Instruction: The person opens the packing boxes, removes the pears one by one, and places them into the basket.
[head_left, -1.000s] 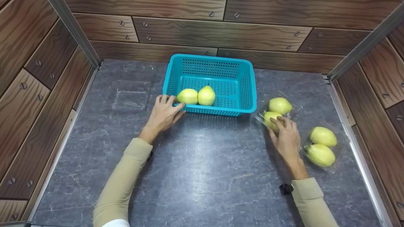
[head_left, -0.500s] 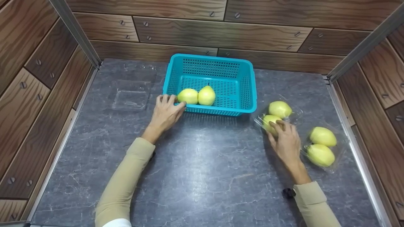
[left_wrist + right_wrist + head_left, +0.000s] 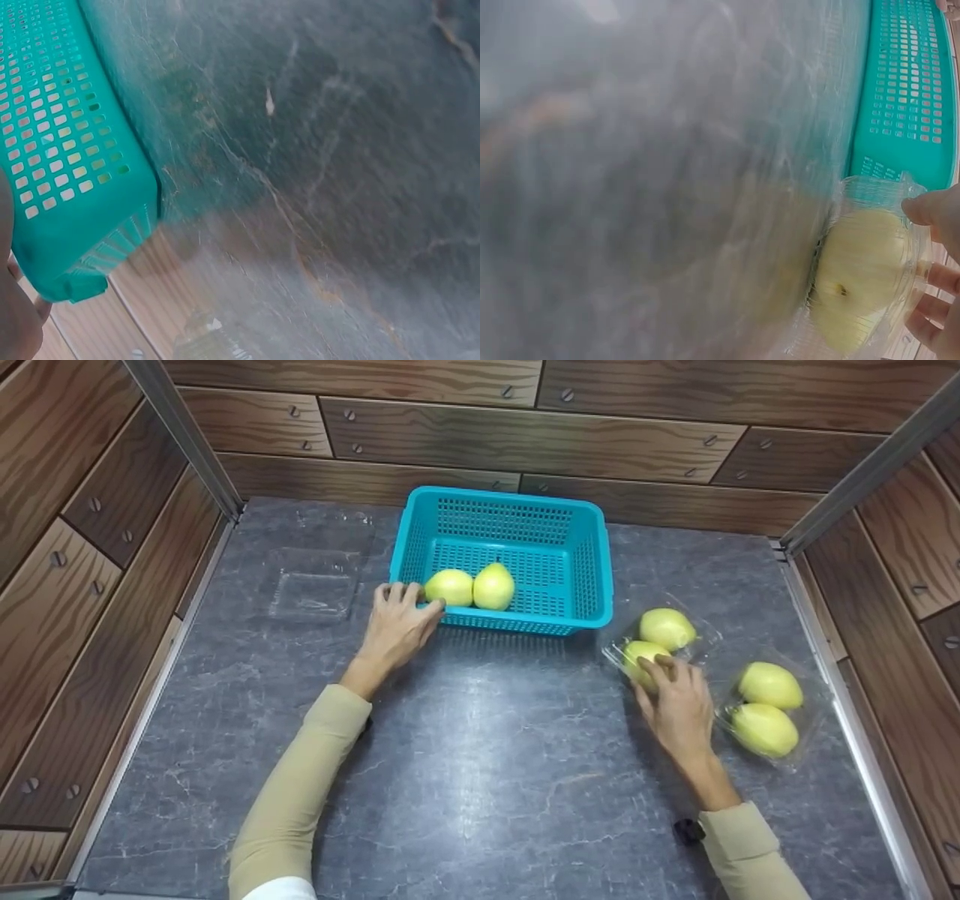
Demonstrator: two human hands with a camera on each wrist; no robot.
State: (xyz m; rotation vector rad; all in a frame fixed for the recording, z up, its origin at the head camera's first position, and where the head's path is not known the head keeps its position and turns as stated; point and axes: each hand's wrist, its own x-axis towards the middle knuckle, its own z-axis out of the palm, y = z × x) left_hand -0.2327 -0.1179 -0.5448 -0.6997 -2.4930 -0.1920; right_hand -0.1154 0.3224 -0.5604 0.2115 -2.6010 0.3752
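A turquoise plastic basket (image 3: 525,619) stands at the back of the table, holding two yellow-green pears (image 3: 493,586) at its front left. My left hand (image 3: 397,619) grips the basket's front left corner, fingers over the rim. At the right, my right hand (image 3: 681,705) holds a clear plastic box (image 3: 874,187) with two pears (image 3: 667,628) inside. In the right wrist view, the thumb lies at the box edge and the fingers curl along its side, by a pear (image 3: 862,262). The left wrist view shows the basket's slotted wall (image 3: 82,217) close to the hand.
A second clear box (image 3: 814,701) with two pears (image 3: 765,729) lies farther right, near the table's metal edge (image 3: 862,765). An empty clear box (image 3: 311,592) lies open left of the basket. Wood-patterned walls (image 3: 525,439) enclose the back and sides.
My right hand has drawn the near box of pears slightly toward me, away from the basket's right side. My left hand stays at the basket corner, and the basket holds its place.
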